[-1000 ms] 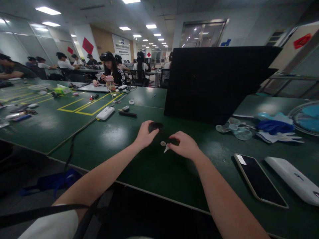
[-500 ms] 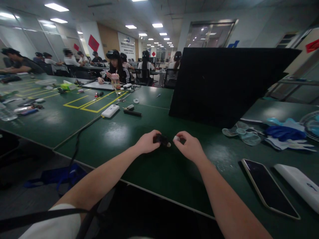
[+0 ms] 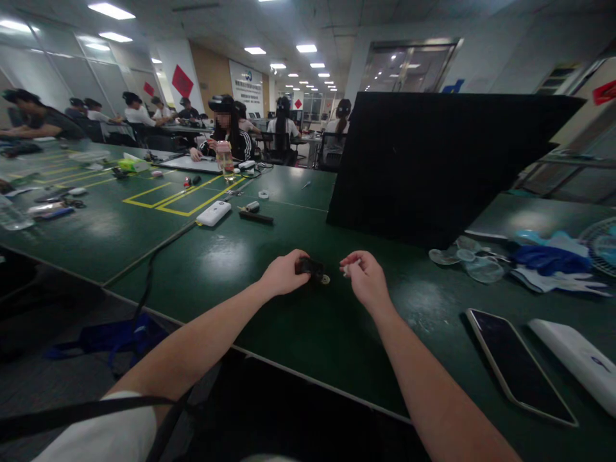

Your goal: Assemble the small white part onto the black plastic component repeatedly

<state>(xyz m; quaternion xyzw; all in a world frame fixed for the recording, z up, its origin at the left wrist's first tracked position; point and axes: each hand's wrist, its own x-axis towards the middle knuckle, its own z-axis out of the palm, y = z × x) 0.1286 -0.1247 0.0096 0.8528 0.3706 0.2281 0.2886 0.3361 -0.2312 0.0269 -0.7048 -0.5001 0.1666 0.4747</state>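
My left hand (image 3: 287, 273) is closed around a small black object (image 3: 312, 267) held low over the green table (image 3: 298, 333). Its kind is too dark and small to make out. A little pale round piece (image 3: 326, 280) shows at the right end of this object; whether it is attached, I cannot tell. To the right, apart from it, my right hand (image 3: 366, 277) pinches a small white piece (image 3: 351, 267) between thumb and fingers. Most of the white piece is covered by the fingertips.
A large black panel (image 3: 433, 167) stands beyond my right hand. At right lie a phone (image 3: 520, 366), a white power bank (image 3: 577, 359), blue-and-white gloves (image 3: 551, 258) and clear fan blades (image 3: 474, 260). Ahead left are another white power bank (image 3: 213, 213) and a black bar (image 3: 256, 218). A co-worker (image 3: 231, 135) sits opposite.
My right hand has moved slightly right, away from the black object, and turned, with the white piece still in its fingers. My left hand has hardly moved.
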